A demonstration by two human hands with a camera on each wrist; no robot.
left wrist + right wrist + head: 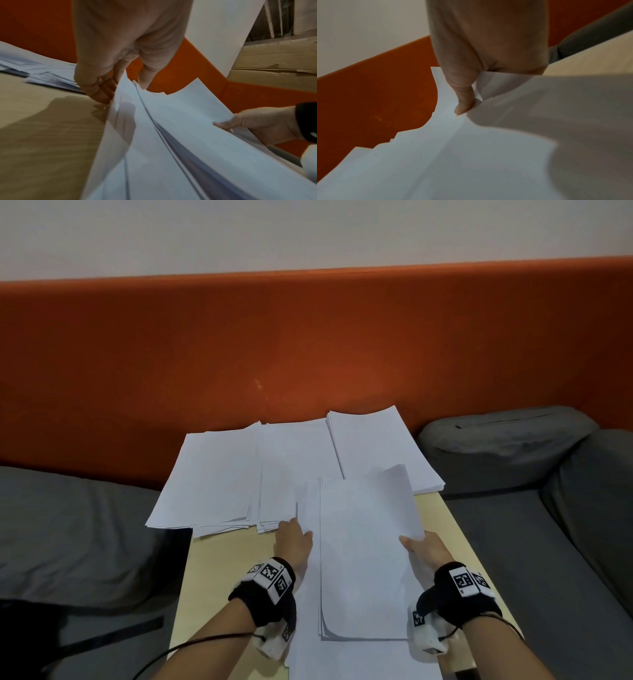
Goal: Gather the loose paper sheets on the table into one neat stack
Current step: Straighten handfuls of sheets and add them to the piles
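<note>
Bare table point(219, 563) lies open left of the hands; paper piles point(239, 474) crowd its far end.

Grey cushions point(507, 446), orange wall panel point(308, 337), cardboard boxes point(274, 65).

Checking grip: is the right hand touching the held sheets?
Touching. Right wrist view shows the right hand pinching the held sheets, thumb on top.

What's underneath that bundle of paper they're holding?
Under the held bundle lies another white sheet, and the tan table shows beside it. Anything beneath that sheet is covered.
</note>
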